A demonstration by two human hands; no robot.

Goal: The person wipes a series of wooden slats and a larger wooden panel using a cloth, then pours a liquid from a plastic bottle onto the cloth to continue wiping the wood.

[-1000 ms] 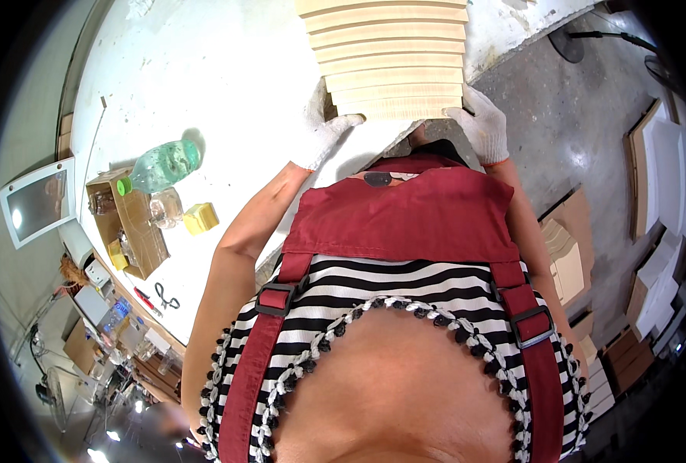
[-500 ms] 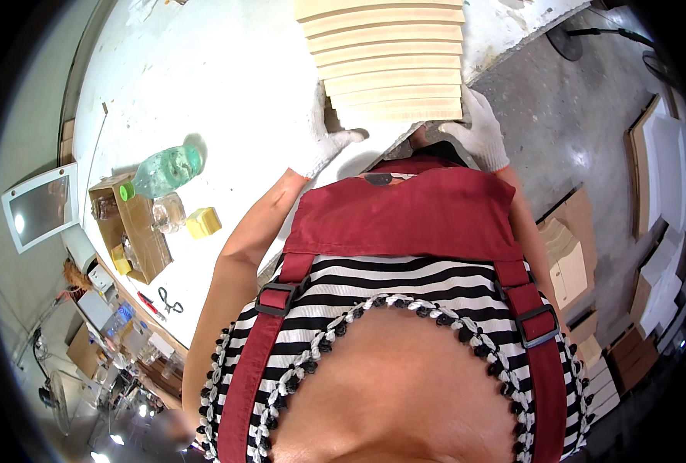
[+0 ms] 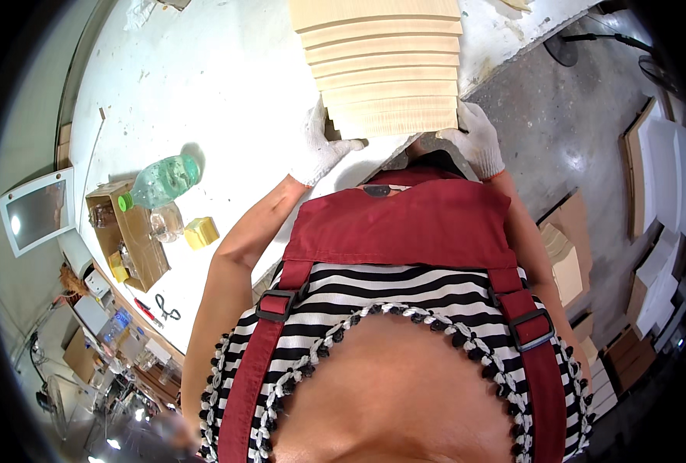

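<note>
A stepped stack of pale wooden boards (image 3: pixel 389 81) lies on the white table in front of me, each layer overlapping the one beyond it. My left hand (image 3: pixel 320 147), in a white knit glove, grips its near left corner. The left thumb points right along the near edge, and the fingers run up the side. At the near right corner my right hand (image 3: pixel 478 143), gloved alike, holds the opposite side with its thumb turned inward. Some fingertips of both hands are hidden by the boards.
The white table (image 3: pixel 227 92) bears a green-tinted bottle (image 3: pixel 165 181), a cardboard box (image 3: pixel 138 251), a yellow block (image 3: pixel 201 232) and small black scissors (image 3: pixel 168 307). A white-framed panel (image 3: pixel 38 211) stands at the left. Several stacked boards (image 3: pixel 663 170) are on the floor at right.
The near edge of the stack sits slightly closer to me. Both hands stay at its corners, and the whole view has shifted a little.
</note>
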